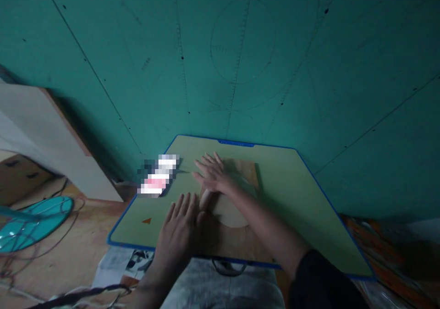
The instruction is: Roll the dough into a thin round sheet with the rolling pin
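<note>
Pale disc (pixel 231 212) on wooden board (pixel 237 245), surface's (pixel 302 208) near edge; we see left hand (pixel 180 224) and right hand (pixel 213 175) outstretched, palms down.

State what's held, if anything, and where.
No closed grip shows; the left hand and right hand lie, fingers extended, at opposite ends of a pale rod-like thing, any hold beneath them hidden.

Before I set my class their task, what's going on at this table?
Someone's left hand and right hand, fingers outstretched, are at the left side of a wooden board on a blue-edged table. The right hand is farther from the body. A pale, flat, round sheet lies on the board, partly hidden by the right forearm. Between the hands shows a pale rod-like shape; it's unclear whether that is a separate rod or part of the sheet.
</note>
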Demonstrator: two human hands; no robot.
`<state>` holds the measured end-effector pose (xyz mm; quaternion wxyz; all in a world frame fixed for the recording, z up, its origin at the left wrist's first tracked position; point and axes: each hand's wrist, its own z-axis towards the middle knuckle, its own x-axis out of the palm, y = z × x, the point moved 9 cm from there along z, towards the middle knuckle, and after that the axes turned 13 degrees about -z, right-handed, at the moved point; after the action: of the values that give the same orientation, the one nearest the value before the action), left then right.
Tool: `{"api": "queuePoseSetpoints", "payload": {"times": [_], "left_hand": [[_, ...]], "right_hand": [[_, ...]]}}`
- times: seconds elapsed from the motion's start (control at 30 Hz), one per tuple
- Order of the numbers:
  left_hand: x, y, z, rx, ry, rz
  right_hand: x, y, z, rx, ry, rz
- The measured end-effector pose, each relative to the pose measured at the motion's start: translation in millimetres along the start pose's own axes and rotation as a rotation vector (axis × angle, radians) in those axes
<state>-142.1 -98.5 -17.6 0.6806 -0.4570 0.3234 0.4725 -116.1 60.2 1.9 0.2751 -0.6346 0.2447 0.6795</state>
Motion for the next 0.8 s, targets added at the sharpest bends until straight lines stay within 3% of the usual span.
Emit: {"api": "queuePoseSetpoints", "payload": {"times": [0.1,0.2,0.33,0.5,0.6,0.7,0.8], "left_hand": [[4.1,31.3,2.0,-0.058,0.018,-0.025],[5.8,29.5,3.4,-0.031,0.011,-0.072],[8.3,-22.9,2.8,0.120,0.030,-0.226],[17.0,-106.7,2.0,0.333,0.104,-0.373],[24.5,-135.2,2.7,0.398,0.140,-0.370],[35.1,-145.8,0.1,0.453,0.191,-0.340],[40.2,-139.4,-2.8,0.463,0.190,-0.336]], "right_hand": [[2.6,19.1,27.4,-0.009,0.045,0.019],[0.7,21.6,27.9,-0.033,0.048,0.022],[-2.0,-7.4,-16.4,-0.037,-0.019,0.024],[2.0,-74.1,-104.5,0.026,-0.053,0.089],[-1.6,-101.9,-137.5,0.055,-0.025,0.116],[-12.8,-104.1,-135.9,0.082,-0.042,0.123],[-21.5,-85.6,-105.0,0.142,-0.086,0.085]]}}
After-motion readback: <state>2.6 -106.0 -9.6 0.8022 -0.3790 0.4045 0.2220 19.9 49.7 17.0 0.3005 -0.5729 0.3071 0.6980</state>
